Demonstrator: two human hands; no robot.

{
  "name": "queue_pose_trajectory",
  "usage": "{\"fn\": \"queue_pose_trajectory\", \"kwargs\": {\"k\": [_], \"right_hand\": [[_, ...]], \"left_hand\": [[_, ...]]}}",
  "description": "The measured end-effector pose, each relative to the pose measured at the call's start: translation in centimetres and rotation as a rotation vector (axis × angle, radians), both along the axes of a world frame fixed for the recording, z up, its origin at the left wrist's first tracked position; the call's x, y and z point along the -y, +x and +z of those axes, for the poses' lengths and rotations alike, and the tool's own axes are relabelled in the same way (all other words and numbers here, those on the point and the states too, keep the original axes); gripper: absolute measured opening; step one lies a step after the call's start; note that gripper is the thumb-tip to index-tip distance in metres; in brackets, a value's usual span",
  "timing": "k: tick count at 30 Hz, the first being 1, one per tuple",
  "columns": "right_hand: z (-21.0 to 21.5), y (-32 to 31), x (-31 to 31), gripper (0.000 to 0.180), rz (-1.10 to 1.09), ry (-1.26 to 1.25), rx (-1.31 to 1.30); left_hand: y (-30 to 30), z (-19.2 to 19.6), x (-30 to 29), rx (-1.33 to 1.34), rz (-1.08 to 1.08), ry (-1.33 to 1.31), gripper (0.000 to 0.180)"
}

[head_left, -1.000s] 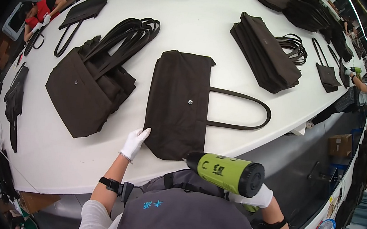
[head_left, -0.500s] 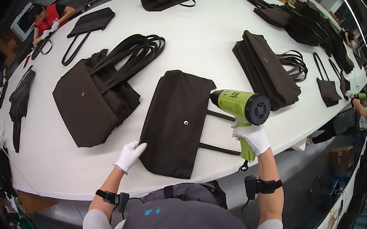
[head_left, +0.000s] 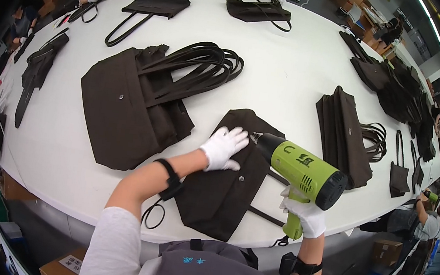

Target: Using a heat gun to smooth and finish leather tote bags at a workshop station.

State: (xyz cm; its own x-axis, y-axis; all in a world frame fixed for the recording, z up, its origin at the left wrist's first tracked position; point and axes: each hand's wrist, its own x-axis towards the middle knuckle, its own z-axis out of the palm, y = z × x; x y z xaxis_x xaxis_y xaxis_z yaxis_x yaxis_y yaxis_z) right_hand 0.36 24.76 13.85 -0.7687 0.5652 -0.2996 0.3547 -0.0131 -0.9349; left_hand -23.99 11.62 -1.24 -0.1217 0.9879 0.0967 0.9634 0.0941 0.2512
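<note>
There's the shift: the left hand [head_left: 224, 150] has quit the bag's lower corner and now lies open, fingers spread, across the upper part of the dark brown tote bag [head_left: 212, 204], crowding the nozzle [head_left: 269, 145] of the green heat gun [head_left: 304, 168] gripped in the right hand [head_left: 306, 215]. So both hands meet there, near the edge of the white surface [head_left: 288, 64]; a tote pile [head_left: 116, 120] sits left, straps [head_left: 265, 215] trail beneath the gun.
</note>
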Motion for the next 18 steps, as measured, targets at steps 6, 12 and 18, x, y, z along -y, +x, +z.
{"fn": "queue_pose_trajectory", "kwargs": {"k": [6, 12, 18], "right_hand": [[-0.2, -1.7, -0.2, 0.037, -0.043, -0.082, -0.005], [-0.9, -1.6, -2.3, 0.04, 0.024, -0.016, 0.119], [-1.9, -4.7, -0.9, 0.03, -0.026, -0.031, 0.069]], "left_hand": [[-1.7, -2.3, -5.1, -0.027, 0.301, 0.081, 0.072], [3.0, -1.2, 1.8, 0.071, 0.075, 0.028, 0.072], [-1.6, -1.3, -4.7, 0.158, 0.384, 0.16, 0.076]]}}
